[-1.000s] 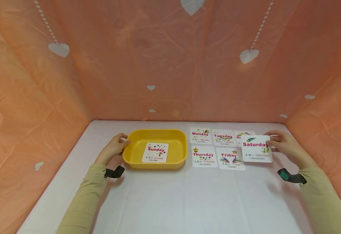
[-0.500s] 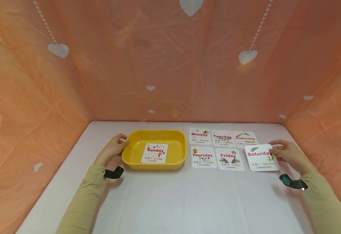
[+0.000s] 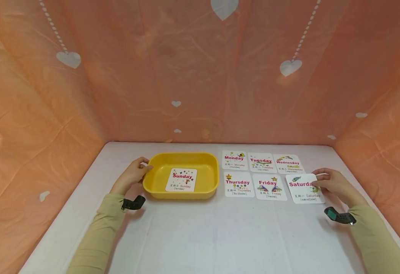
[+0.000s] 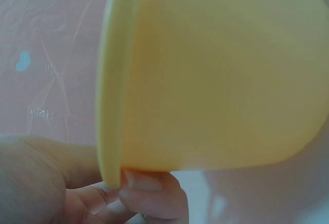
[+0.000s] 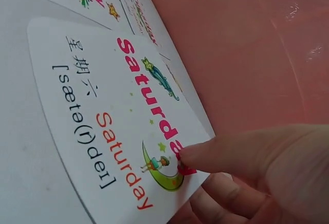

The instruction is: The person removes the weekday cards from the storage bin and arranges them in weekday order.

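Note:
My left hand [image 3: 133,176] pinches the left end of the yellow tray [image 3: 215,160]; in the left wrist view its thumb and fingers meet at the tray's rim [image 4: 112,106]. Inside the tray lies the Sunday card [image 3: 181,180]. At the right, my right hand [image 3: 337,185] pinches the Saturday card [image 3: 304,190] by its right side, thumb [image 5: 205,157] on the printed face and other fingers behind. That card is low, close to the right of the Friday card [image 3: 269,187] and just in front of the Wednesday card [image 3: 288,164]. I cannot tell whether it touches the table.
The Monday card [image 3: 234,160] and Tuesday card [image 3: 261,163] lie in the back row, with the Thursday card [image 3: 239,184] in front of Monday. A white cloth covers the table [image 3: 207,236]. Orange curtains [image 3: 200,76] with hearts stand behind and at both sides.
My right hand has lowered the Saturday card toward the table, first rightward and then slightly back left. The Wednesday card, partly covered before, now shows. My left hand stays at the tray.

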`<act>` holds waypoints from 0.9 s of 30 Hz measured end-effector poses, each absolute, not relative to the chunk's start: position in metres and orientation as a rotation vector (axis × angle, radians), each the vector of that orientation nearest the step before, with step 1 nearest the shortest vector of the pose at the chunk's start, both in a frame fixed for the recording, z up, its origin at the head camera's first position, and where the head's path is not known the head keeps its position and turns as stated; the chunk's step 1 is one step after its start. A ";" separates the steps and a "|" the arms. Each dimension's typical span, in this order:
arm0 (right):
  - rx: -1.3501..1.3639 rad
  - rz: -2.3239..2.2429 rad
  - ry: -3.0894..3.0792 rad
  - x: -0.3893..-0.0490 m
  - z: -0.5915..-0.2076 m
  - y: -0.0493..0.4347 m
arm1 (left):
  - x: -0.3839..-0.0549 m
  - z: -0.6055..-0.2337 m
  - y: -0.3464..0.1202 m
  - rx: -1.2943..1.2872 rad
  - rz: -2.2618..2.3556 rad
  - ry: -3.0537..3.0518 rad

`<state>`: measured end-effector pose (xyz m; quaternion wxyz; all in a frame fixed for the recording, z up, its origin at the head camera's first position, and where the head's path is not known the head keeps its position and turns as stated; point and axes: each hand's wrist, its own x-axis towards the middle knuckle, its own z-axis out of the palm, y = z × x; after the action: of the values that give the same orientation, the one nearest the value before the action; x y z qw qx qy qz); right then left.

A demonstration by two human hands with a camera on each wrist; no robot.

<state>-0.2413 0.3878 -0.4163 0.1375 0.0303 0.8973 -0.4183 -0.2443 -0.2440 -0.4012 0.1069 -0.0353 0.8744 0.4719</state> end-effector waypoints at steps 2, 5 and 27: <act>0.084 -1.187 2.608 -0.241 -0.416 0.387 | -0.244 -0.401 -0.244 -0.109 1.387 2.574; 0.078 -1.159 2.640 -0.240 -0.416 0.385 | -0.245 -0.402 -0.244 -0.115 1.387 2.570; 0.073 -1.034 2.745 -0.246 -0.419 0.381 | -0.246 -0.404 -0.246 -0.101 1.409 2.564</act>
<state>-0.2459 0.3807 -0.4189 0.1036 0.0247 0.9304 -0.3507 -0.2458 -0.2456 -0.4036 0.1069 -0.0344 0.8708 0.4787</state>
